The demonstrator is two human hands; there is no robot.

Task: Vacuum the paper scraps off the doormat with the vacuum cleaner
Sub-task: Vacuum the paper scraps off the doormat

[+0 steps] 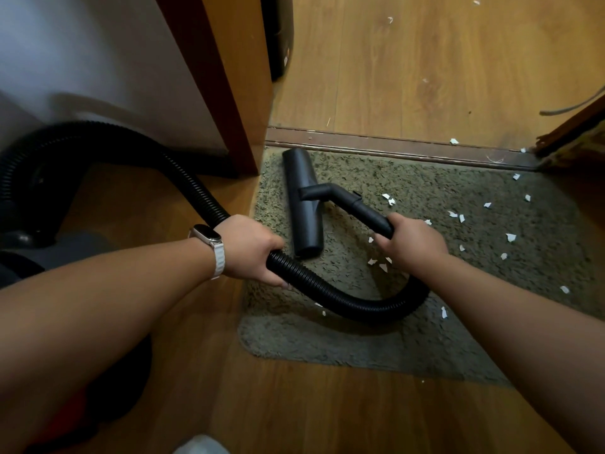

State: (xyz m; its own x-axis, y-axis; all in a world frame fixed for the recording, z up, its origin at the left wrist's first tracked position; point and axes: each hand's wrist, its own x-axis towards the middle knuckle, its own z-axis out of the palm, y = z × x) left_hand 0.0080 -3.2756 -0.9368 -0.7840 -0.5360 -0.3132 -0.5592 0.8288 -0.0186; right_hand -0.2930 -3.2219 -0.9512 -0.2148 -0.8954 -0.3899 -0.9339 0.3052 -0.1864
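The black ribbed hose (347, 301) sags in a loop on the near side of both grips, over the shaggy olive mat (327, 345). The left hand (248, 249) curls round the hose; the right hand (411, 244) wraps the smooth tube (366, 211). Beyond the right grip the tube slants away and leftward to the nozzle (302, 204), a matte black bar lying on the mat, long axis running near to far. White scraps (510, 237) scatter right of that grip, out to the threshold (393, 144).
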